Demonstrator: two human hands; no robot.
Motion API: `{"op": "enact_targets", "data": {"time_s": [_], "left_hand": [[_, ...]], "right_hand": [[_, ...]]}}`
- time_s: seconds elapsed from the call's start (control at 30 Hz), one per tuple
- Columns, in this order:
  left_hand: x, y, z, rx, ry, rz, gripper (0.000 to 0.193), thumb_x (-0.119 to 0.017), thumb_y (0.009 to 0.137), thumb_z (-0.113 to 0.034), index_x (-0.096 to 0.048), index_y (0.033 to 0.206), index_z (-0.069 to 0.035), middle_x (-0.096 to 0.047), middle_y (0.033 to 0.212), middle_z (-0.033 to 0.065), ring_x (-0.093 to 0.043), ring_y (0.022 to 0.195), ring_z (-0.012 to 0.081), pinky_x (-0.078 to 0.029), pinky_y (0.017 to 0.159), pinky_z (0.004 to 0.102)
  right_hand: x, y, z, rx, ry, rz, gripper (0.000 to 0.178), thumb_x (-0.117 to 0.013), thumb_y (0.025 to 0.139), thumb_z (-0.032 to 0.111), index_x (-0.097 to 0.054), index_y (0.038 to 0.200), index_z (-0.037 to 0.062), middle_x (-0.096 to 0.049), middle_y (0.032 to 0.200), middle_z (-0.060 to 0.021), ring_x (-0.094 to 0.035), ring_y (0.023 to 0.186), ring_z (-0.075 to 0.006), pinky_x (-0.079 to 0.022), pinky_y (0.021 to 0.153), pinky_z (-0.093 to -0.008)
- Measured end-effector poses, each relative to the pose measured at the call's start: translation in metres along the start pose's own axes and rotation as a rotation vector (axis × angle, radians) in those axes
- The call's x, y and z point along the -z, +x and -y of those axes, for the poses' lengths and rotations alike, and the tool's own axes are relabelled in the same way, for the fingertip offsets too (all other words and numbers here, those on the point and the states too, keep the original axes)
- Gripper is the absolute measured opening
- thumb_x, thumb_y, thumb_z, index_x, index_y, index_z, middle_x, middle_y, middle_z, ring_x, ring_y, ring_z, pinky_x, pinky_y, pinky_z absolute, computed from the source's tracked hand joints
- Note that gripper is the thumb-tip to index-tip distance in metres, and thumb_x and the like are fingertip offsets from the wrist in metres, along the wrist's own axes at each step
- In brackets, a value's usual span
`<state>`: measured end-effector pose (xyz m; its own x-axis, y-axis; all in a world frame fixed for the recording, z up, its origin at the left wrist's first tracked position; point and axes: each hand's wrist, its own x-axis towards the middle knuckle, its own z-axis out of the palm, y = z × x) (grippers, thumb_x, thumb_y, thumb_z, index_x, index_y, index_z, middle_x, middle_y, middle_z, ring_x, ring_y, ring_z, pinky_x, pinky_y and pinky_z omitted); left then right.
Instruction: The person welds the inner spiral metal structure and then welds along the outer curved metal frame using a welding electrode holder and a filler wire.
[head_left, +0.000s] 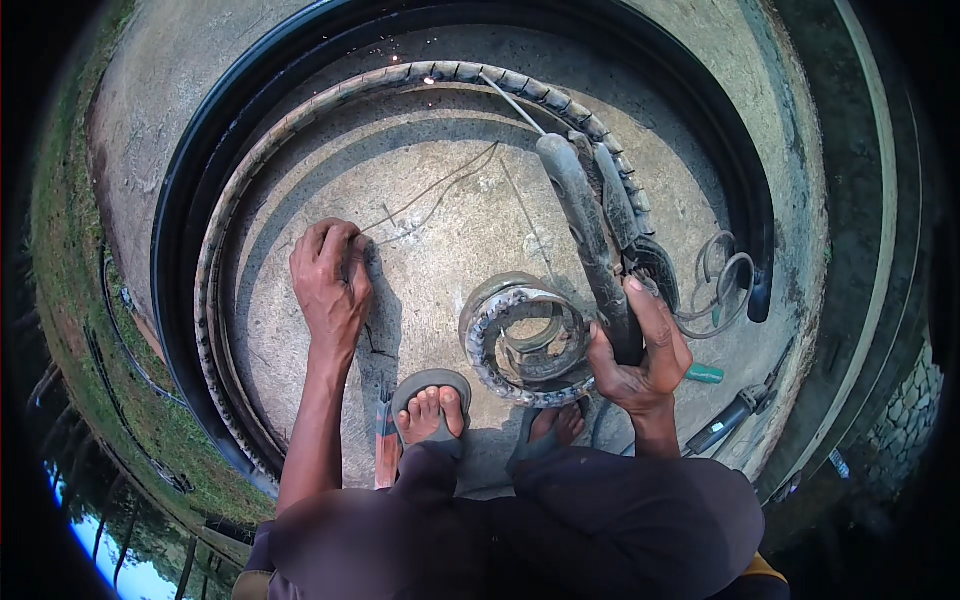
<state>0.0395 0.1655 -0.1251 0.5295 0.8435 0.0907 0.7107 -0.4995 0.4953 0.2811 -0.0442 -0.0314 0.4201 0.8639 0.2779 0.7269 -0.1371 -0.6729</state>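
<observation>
My right hand grips the lower end of a dusty, dark welding electrode holder. A thin pale rod juts from its far end toward a notched, curved strip, where a few orange sparks glow. To the left, my left hand hangs with its fingers bent and pinched together. Thin bent wire runs from these fingertips across the concrete. Between my hands lies a notched coil, partly behind the right hand. A large black curved rim surrounds the strip.
Beside my right hand are a green handle, a loop of grey cable and a black power tool. A reddish strip lies left of my sandalled foot. Grass borders the concrete on the left.
</observation>
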Motion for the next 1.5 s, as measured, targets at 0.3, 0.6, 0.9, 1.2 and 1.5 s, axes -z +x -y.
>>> {"op": "enact_targets", "data": {"time_s": [0.3,0.6,0.9,1.2,1.5], "left_hand": [[0.031,-0.007,-0.035,0.275,-0.476,0.006,0.012,-0.059,0.101,-0.007,-0.067,0.107,-0.002,-0.062,0.079,0.0048,-0.055,0.067,0.0087,-0.045,0.062,0.0266],[0.057,-0.012,-0.042,0.433,-0.651,-0.157,0.023,-0.064,0.102,-0.02,-0.072,0.111,0.0,-0.061,0.08,-0.0027,-0.044,0.065,0.0021,-0.032,0.057,0.0196],[0.057,-0.015,-0.046,0.427,-0.662,-0.151,0.024,-0.063,0.103,-0.02,-0.072,0.11,0.0,-0.056,0.075,-0.0052,-0.039,0.063,0.0015,-0.027,0.055,0.0204],[0.053,-0.009,-0.045,0.382,-0.636,-0.162,0.022,-0.062,0.103,-0.017,-0.072,0.11,0.001,-0.062,0.081,-0.0026,-0.043,0.066,0.0026,-0.031,0.058,0.02],[0.054,-0.01,-0.044,0.373,-0.614,-0.158,0.022,-0.063,0.102,-0.016,-0.072,0.11,0.002,-0.067,0.085,-0.0001,-0.048,0.069,0.0033,-0.036,0.06,0.0201]], "right_hand": [[0.0,0.002,0.0,0.009,-0.025,0.003,0.061,-0.075,0.071,-0.004,-0.061,0.131,-0.0004,-0.071,0.106,-0.023,-0.073,0.09,-0.0347,-0.059,0.076,-0.0382],[-0.011,0.009,0.002,0.06,0.013,0.018,0.065,-0.073,0.067,-0.005,-0.061,0.131,0.0023,-0.07,0.1,-0.0203,-0.072,0.081,-0.0318,-0.058,0.067,-0.0357],[-0.02,0.012,0.003,0.035,0.06,0.037,0.069,-0.072,0.064,-0.007,-0.062,0.132,0.0042,-0.069,0.099,-0.0195,-0.072,0.08,-0.0303,-0.059,0.066,-0.0357],[-0.022,0.018,0.006,0.023,0.074,0.094,0.059,-0.073,0.071,-0.007,-0.062,0.128,-0.003,-0.071,0.105,-0.0248,-0.074,0.089,-0.0304,-0.059,0.075,-0.0349],[-0.029,0.02,0.005,0.022,0.082,0.076,0.063,-0.072,0.068,-0.007,-0.063,0.13,0.0005,-0.07,0.103,-0.0225,-0.073,0.085,-0.0289,-0.059,0.07,-0.0344]]}}
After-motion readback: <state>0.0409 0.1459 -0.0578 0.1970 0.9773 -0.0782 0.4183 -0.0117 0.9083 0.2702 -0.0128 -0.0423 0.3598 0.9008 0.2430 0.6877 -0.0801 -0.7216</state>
